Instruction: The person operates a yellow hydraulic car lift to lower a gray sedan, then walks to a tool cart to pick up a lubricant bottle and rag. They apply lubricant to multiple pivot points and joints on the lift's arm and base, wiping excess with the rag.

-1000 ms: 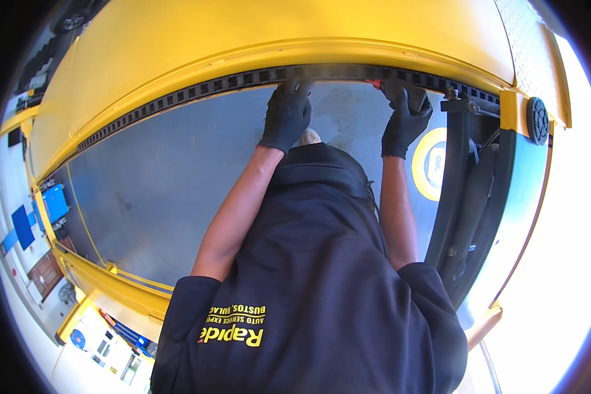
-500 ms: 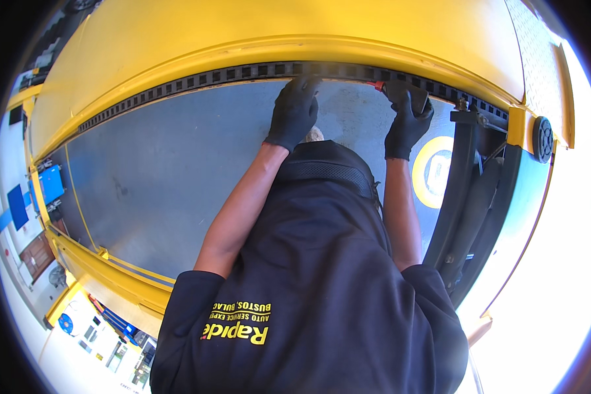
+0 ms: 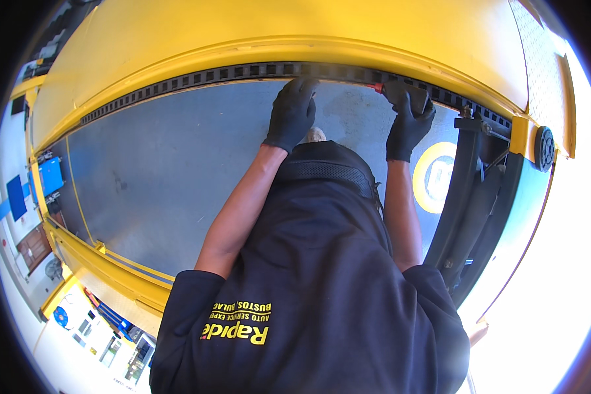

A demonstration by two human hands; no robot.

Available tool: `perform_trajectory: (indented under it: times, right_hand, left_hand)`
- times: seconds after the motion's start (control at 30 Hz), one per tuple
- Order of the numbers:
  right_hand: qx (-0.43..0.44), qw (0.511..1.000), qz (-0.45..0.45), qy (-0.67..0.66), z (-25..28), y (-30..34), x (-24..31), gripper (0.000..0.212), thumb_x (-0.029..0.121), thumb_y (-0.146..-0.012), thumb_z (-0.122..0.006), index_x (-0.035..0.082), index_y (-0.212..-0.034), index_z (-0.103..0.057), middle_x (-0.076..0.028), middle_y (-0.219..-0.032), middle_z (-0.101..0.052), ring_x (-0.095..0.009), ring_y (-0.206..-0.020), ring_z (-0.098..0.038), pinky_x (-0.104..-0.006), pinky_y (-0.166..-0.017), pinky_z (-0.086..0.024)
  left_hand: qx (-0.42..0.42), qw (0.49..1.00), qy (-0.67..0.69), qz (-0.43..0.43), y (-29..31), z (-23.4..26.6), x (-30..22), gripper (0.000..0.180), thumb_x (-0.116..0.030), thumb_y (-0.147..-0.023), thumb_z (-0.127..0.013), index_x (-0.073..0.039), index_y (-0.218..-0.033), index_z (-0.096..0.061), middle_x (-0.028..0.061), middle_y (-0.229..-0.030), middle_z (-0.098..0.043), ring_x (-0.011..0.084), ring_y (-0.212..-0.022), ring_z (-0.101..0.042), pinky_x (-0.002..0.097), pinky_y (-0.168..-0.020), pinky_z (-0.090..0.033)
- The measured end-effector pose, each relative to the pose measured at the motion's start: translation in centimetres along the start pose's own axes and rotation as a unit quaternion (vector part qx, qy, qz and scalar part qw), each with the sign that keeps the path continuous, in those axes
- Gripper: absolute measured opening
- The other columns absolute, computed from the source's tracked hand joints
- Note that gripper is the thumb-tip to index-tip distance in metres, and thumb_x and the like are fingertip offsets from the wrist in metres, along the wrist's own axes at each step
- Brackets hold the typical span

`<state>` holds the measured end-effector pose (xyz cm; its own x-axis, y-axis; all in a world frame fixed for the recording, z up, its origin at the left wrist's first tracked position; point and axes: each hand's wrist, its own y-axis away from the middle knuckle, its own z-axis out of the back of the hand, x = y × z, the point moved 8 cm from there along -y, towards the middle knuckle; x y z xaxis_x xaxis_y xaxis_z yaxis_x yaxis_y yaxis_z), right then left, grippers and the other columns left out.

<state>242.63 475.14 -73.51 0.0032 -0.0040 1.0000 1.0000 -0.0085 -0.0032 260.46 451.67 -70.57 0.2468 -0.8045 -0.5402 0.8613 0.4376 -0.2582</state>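
My left hand [image 3: 292,113], in a black glove, reaches up to the lower edge of a long black slotted rail [image 3: 210,73]. Its fingers extend onto that edge, and dark glove against dark metal blurs the fingertips. Farther right, my black-gloved right hand [image 3: 408,125] is closed round a dark bottle [image 3: 400,93] with a red tip. The bottle lies tilted just below the rail, its red tip pointing left toward my left hand. Whether the tip touches the rail, I cannot tell. Above runs a large yellow beam [image 3: 295,29] that carries the rail along its underside.
A grey panel [image 3: 171,171] with a yellow ring mark spreads behind my arms. Black metal arms [image 3: 463,190] and a round black pad [image 3: 544,148] stand at the right. Another yellow beam [image 3: 111,276] crosses the lower left; a blue box [image 3: 50,176] is at far left.
Both hands stay almost where they were at the rail. The surroundings shift slightly in the picture; the bottle is still in my right hand.
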Motion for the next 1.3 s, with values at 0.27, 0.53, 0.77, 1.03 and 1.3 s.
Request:
perform_trajectory:
  times: [0.27, 0.53, 0.77, 1.03, 1.3]
  right_hand:
    - [0.025, 1.0, 0.012, 0.01, -1.3, 0.2, -0.7, 0.051, 0.013, -0.093, -0.079, -0.005, -0.134, -0.054, -0.016, -0.118, -0.066, -0.02, -0.096, -0.069, -0.032, -0.076, -0.06]
    - [0.033, 0.999, 0.0, 0.004, -2.6, 0.9, 0.2, 0.051, 0.011, -0.092, -0.08, -0.004, -0.134, -0.055, -0.014, -0.117, -0.066, -0.018, -0.096, -0.067, -0.0313, -0.08, -0.059]
    - [0.033, 0.999, -0.003, 0.006, -3.1, 1.4, 0.4, 0.049, 0.01, -0.093, -0.079, -0.004, -0.132, -0.055, -0.014, -0.117, -0.066, -0.017, -0.095, -0.067, -0.0309, -0.078, -0.059]
    - [0.02, 0.999, 0.026, 0.017, -3.9, 2.4, 0.7, 0.048, 0.01, -0.093, -0.078, -0.004, -0.133, -0.055, -0.014, -0.118, -0.066, -0.017, -0.094, -0.068, -0.031, -0.077, -0.059]
    - [0.001, 1.0, -0.013, -0.004, -5.6, 4.2, 0.9, 0.05, 0.013, -0.092, -0.08, -0.004, -0.133, -0.056, -0.013, -0.117, -0.066, -0.017, -0.095, -0.067, -0.0306, -0.077, -0.058]
  left_hand:
    - [-0.009, 1.0, 0.009, 0.0, 0.3, 0.4, 0.6, 0.036, -0.004, -0.088, -0.064, -0.008, -0.124, -0.062, 0.0158, -0.126, -0.064, 0.038, -0.12, -0.062, 0.0484, -0.101, -0.052]
    - [-0.014, 0.999, 0.003, 0.031, 1.1, 1.5, 1.9, 0.036, -0.004, -0.088, -0.064, -0.009, -0.124, -0.063, 0.016, -0.129, -0.063, 0.0375, -0.122, -0.062, 0.0487, -0.103, -0.052]
    - [-0.024, 0.999, 0.003, 0.028, 1.5, 2.2, 3.0, 0.037, -0.004, -0.089, -0.064, -0.009, -0.125, -0.063, 0.0156, -0.13, -0.063, 0.0372, -0.122, -0.062, 0.0485, -0.103, -0.052]
    - [-0.017, 1.0, 0.015, 0.014, 1.4, 2.9, 4.0, 0.036, -0.005, -0.089, -0.064, -0.009, -0.125, -0.063, 0.0156, -0.13, -0.064, 0.0372, -0.12, -0.063, 0.0481, -0.1, -0.053]
    - [0.001, 0.999, 0.045, -0.001, 1.2, 4.3, 6.0, 0.035, -0.006, -0.09, -0.064, -0.01, -0.125, -0.062, 0.0147, -0.127, -0.065, 0.0371, -0.116, -0.065, 0.0485, -0.097, -0.054]
